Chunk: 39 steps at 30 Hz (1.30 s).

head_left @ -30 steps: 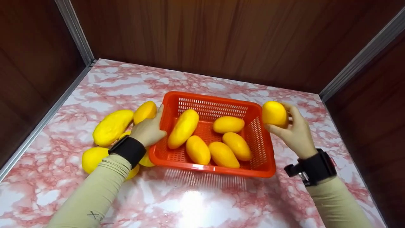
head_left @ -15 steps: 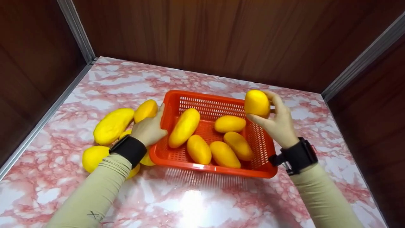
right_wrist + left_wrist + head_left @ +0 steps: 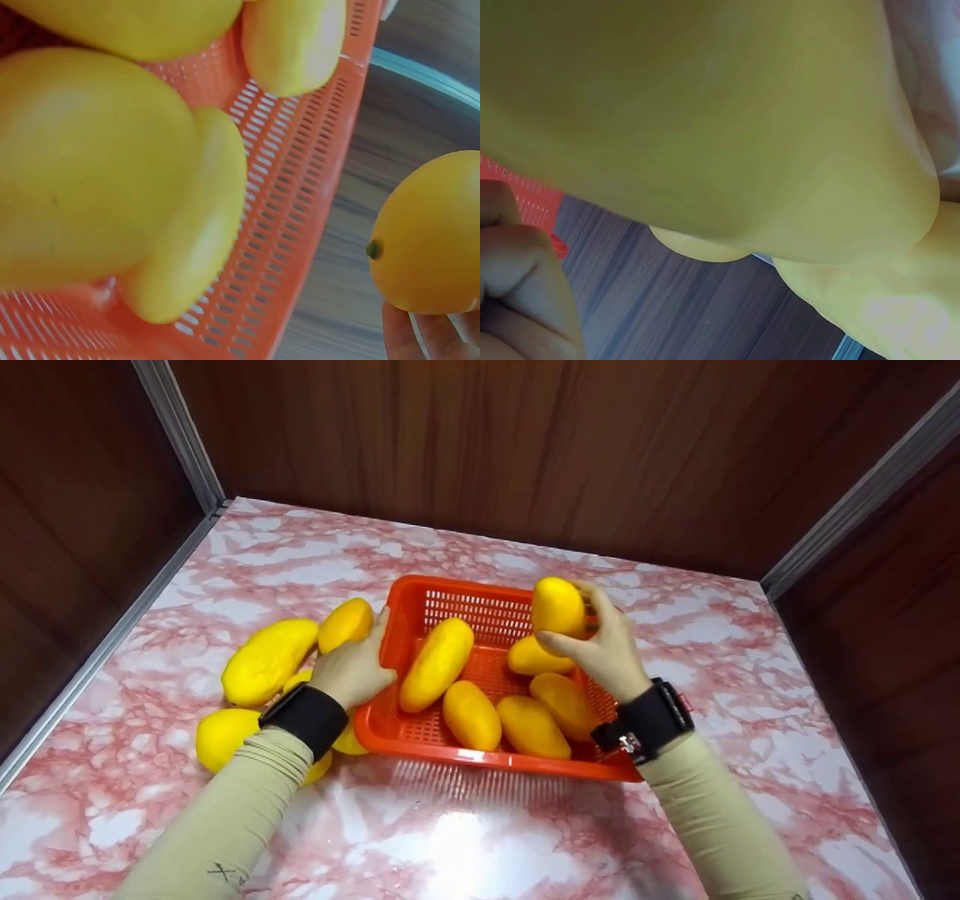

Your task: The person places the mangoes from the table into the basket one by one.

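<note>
Right hand (image 3: 611,649) grasping one yellow fruit (image 3: 557,606), held up at the far side of the red basket (image 3: 457,754).
From my station I see the left hand (image 3: 349,671) gripping the basket's left rim. I count five fruits (image 3: 436,665) inside; loose fruits (image 3: 268,660) lie to its left on the marbled table (image 3: 750,675), partly hidden by the left arm (image 3: 214,817).
</note>
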Available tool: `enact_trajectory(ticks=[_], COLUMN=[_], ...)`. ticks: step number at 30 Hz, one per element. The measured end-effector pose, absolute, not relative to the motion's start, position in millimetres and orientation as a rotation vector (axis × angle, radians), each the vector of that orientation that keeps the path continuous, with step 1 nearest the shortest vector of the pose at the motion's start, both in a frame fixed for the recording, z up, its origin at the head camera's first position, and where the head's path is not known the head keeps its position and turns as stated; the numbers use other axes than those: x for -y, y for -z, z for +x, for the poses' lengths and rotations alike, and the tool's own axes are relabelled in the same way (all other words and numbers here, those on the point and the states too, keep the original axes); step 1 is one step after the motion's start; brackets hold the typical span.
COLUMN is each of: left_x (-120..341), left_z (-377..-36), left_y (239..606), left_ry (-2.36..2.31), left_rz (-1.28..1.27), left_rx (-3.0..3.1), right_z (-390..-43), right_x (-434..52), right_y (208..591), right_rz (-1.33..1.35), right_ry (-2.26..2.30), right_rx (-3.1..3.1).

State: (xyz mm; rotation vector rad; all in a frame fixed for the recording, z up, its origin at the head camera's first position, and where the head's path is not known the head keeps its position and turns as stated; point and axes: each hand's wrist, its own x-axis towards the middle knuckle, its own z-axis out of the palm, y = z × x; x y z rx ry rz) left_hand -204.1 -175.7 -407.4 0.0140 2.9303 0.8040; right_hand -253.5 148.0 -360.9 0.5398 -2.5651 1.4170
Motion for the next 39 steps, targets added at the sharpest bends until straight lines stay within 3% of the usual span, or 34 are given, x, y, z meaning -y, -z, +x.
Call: enact_trajectory(ticks=[39], left_x=[175.8], left_z=[-205.0], left_y=[408.4], left_ry=[-0.815], left_rz=[-0.005], left_rx=[-2.91], right_z=[-270.3], right_x=[-105.2], right_y=[399.9], right_rz=[0.471], right_ry=[-1.176], right_rx=[3.001])
